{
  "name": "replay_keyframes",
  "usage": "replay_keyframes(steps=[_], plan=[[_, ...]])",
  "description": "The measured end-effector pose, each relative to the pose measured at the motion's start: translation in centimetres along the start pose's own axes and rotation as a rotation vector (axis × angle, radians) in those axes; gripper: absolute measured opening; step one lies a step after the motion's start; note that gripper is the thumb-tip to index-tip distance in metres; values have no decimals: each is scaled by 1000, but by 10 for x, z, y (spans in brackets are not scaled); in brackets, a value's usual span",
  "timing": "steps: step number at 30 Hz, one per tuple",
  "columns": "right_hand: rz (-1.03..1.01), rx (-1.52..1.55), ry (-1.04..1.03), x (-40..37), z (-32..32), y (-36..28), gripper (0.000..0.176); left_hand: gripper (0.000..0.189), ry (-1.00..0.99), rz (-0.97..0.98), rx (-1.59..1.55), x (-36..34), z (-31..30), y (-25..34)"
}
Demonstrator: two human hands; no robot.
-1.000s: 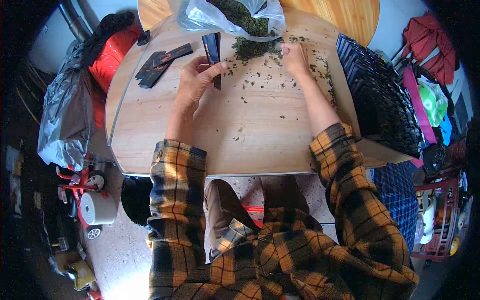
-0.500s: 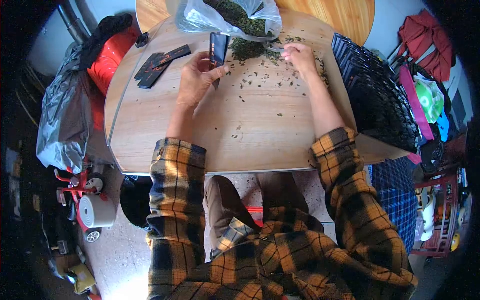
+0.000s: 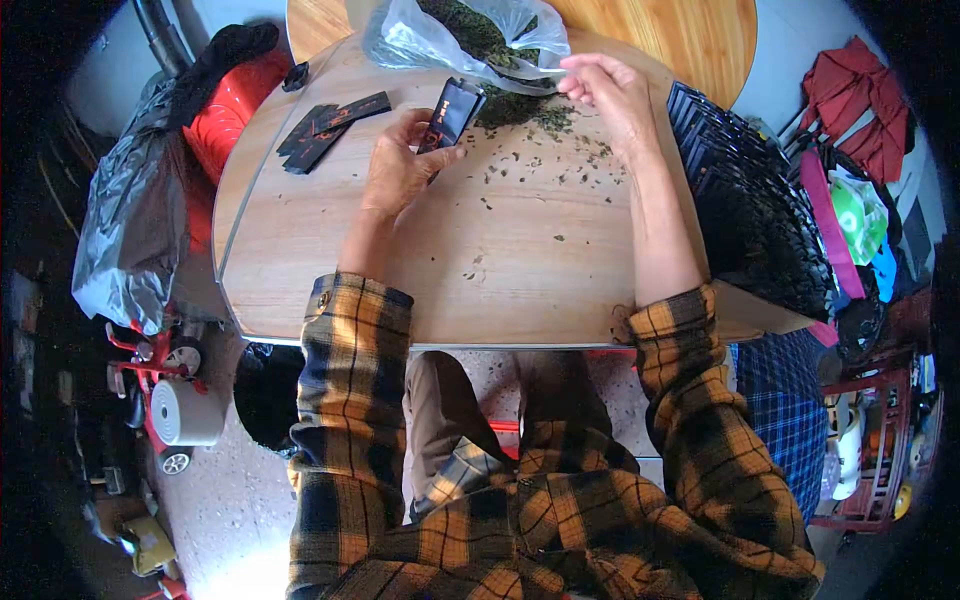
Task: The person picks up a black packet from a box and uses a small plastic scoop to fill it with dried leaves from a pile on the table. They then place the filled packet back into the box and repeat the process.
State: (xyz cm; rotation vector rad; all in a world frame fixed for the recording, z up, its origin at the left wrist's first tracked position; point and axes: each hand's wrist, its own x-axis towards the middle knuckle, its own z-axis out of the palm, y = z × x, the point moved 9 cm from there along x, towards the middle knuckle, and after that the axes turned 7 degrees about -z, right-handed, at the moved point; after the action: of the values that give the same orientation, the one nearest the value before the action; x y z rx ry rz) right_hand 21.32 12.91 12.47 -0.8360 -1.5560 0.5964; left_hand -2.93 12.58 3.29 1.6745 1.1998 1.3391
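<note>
My left hand (image 3: 398, 170) is closed around a small black pouch (image 3: 455, 110) with orange lettering, its top tilted to the right. Raised at the back right of the table, my right hand (image 3: 615, 100) pinches a thin pale spoon (image 3: 548, 72), whose bowl end is hard to make out. The spoon points left, over the edge of a clear plastic bag (image 3: 400, 42) holding dried green tea leaves (image 3: 465, 28). Below the bag's mouth lies a heap of loose leaves (image 3: 507, 108), with bits scattered toward me. Several flat black pouches (image 3: 325, 135) lie overlapping at the left.
The wooden table (image 3: 480, 310) has a raised rim. Right of it stands a container filled with many black pouches (image 3: 740, 190). A red object under a dark cover (image 3: 222, 115) is at the left. A second wooden surface (image 3: 680, 40) adjoins the back.
My right hand has lifted the spoon up and away from the loose leaf heap toward the bag. My left hand has tipped the pouch to the right.
</note>
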Motion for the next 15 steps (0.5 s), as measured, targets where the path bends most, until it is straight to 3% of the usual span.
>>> replay_keyframes(steps=[8, 11, 13, 15], plan=[[-140, -184, -50, -5, 19, -13, 18, 59, 3, 30, 167, -2, 3, 2], [-262, -377, -40, -9, 27, -25, 14, 58, -8, 0, 112, -2, 4, -1], [-450, -528, -51, -16, 41, -49, 10, 59, -23, -13, 131, -4, 5, 3], [-465, -564, -77, -19, 47, -53, 8, 59, -38, -28, 150, -4, 6, 0]])
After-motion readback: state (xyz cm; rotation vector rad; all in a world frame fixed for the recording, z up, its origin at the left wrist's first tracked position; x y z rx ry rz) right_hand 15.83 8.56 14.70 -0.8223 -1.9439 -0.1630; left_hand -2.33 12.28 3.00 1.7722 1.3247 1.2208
